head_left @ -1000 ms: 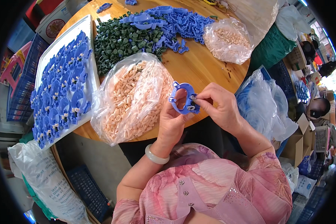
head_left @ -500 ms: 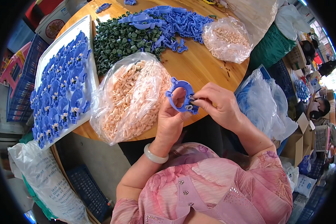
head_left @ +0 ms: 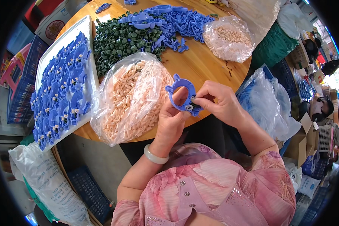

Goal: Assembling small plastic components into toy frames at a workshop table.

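Note:
Above the table's near edge, my left hand (head_left: 170, 124) grips a blue plastic ring-shaped part (head_left: 182, 82) with small lugs on its rim. Its thumb presses low on the ring and its fingers pass behind it. A small dark piece with a pale, light-coloured end (head_left: 189, 108) sits at the ring's lower right. Closed in a pinch, my right hand (head_left: 223, 104) touches the ring there; whatever is between its fingertips is hidden. An open clear bag of peach-coloured small plastic pieces (head_left: 133, 101) lies just left of my left hand.
A white tray (head_left: 87, 28) with rows of blue ring assemblies (head_left: 60, 92) is at left. Heaps of dark green pieces (head_left: 126, 45) and blue parts (head_left: 190, 22) cover the table's far side. Another bag of peach pieces (head_left: 229, 37) lies far right. Plastic-wrapped goods (head_left: 265, 103) stand right of the table.
My right hand has shifted slightly, its fingers pinching closer against the ring's lower right. The ring has turned and tilted a little in my left hand.

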{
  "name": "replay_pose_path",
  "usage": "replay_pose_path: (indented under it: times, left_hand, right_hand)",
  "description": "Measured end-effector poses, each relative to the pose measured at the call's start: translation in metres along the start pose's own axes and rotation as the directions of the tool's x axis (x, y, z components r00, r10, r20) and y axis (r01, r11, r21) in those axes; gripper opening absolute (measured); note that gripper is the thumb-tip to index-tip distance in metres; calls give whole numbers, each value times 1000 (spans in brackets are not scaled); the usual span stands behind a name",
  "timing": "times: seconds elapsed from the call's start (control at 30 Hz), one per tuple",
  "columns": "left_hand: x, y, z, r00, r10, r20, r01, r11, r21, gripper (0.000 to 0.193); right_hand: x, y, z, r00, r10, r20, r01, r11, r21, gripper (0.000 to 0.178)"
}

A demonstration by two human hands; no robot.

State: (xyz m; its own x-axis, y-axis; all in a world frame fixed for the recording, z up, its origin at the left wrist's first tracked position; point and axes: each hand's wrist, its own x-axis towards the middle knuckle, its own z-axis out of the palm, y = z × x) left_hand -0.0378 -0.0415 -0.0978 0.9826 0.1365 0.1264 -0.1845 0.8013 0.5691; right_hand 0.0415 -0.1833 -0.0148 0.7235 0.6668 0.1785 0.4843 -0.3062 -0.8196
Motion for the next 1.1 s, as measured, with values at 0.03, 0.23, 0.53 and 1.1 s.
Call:
replay_pose_path:
  times: [0.03, 0.23, 0.53, 1.1]
  left_hand:
    - [0, 2, -1, 1000, 0, 1, 0, 1000, 2, 60]
    - [2, 15, 3, 941, -297, 164, 313, 946, -79, 59]
    - [-8, 24, 27, 976, -193, -99, 203, 972, 114, 41]
    - [1, 26, 38, 705, 42, 708, -684, -224, 694, 44]
  right_hand:
    - [1, 1, -2, 1000, 13, 28, -15, 995, 96, 9]
    - [26, 16, 2, 982, 49, -183, 0, 966, 258, 25]
    - [22, 25, -3, 992, 102, -70, -80, 961, 263, 20]
    - [14, 38, -6, 981, 145, -127, -108, 959, 261, 21]
